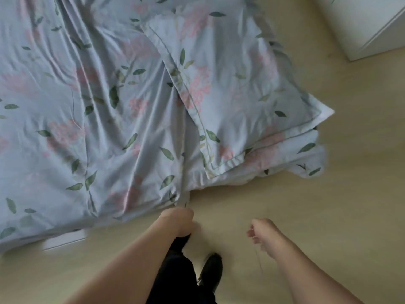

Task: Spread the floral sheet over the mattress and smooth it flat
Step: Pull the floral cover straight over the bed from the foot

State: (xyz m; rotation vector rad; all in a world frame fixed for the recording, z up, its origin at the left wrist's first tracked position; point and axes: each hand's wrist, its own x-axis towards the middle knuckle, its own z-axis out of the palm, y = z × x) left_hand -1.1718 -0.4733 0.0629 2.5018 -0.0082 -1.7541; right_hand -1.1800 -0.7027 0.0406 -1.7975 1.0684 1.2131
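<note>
Bare floor (pixel 285 194) lies open right of the floral sheet (pixel 87 106); white cabinet (pixel 368 25) far right.

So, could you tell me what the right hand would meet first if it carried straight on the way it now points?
Likely bare floor, then the folded floral pillowcases beyond. The right hand holds nothing; depth is unclear.
</note>
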